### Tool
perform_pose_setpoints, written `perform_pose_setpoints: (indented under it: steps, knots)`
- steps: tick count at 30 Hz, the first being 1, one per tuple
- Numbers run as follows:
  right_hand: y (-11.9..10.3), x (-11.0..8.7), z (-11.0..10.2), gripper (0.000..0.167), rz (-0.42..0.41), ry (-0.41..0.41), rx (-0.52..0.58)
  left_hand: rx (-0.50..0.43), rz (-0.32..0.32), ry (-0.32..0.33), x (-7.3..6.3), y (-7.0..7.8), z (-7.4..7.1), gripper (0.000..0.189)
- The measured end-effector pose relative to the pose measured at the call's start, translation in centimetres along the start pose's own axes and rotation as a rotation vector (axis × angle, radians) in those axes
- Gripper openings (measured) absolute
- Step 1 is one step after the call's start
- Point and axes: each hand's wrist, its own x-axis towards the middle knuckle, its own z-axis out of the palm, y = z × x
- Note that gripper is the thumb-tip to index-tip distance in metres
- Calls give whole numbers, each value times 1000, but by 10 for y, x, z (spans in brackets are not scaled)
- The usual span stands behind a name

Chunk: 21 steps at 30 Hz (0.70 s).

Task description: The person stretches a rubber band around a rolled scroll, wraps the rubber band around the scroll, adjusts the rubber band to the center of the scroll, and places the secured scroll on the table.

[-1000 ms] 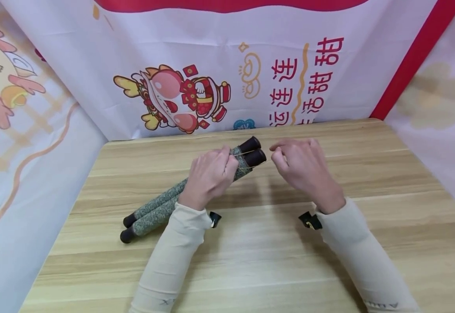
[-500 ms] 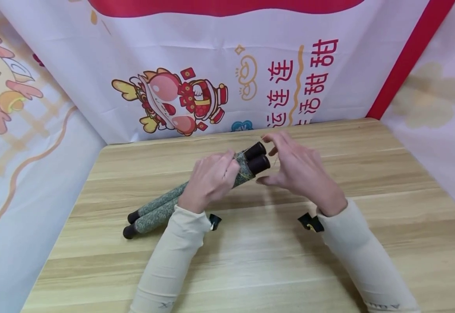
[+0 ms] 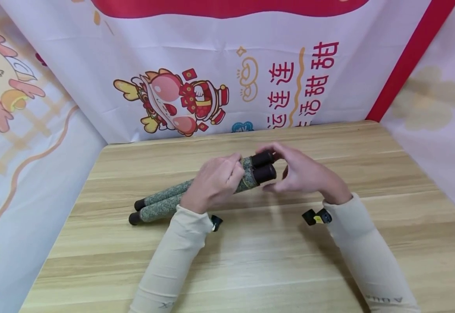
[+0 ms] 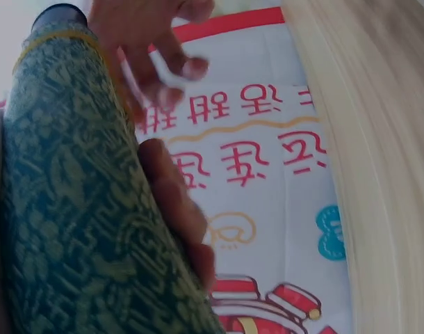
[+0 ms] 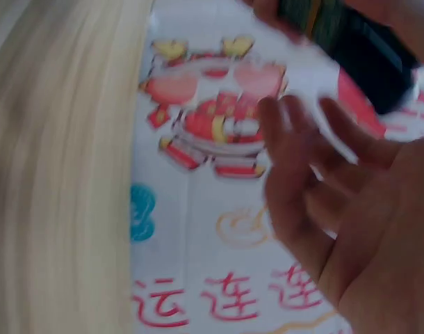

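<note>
A pair of rolls in green patterned cloth with black ends, looking like a double-roller scroll (image 3: 164,205), slants up to the right over the table. My left hand (image 3: 213,180) grips it near its right end, fingers wrapped round both rolls. A thin yellow elastic band (image 4: 66,35) circles the cloth just below the black end in the left wrist view. My right hand (image 3: 295,169) is around the black end knobs (image 3: 264,173), thumb below and fingers above. In the right wrist view its fingers (image 5: 288,188) are spread and loosely bent, with the black end beyond them.
The wood-grain table (image 3: 258,261) stretches in front and to both sides. Behind it hangs a white cloth (image 3: 196,34) with red lettering and cartoon figures; printed cloth also borders the left and right. A small black wrist device (image 3: 316,216) sits by the right sleeve.
My right hand has gone from curled fingers, with a thin strand stretched toward it, to opened fingers around the black ends. The scroll has shifted slightly right, and its left end has risen in view.
</note>
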Motion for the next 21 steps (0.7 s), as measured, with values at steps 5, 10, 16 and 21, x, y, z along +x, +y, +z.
perform_pose_setpoints:
  steps: [5,10,16,21]
  knots:
    - [1,0,-2,57,51,-30,168,38,-59,34,1,-7,1,48]
    - [-13,7,15,43,185,124,264,85,-35,28,6,-8,7,97]
    - [-20,12,34,45,305,350,118,173,0,19,8,-5,20,92]
    - [-15,14,38,46,315,392,24,191,20,8,10,-5,25,83]
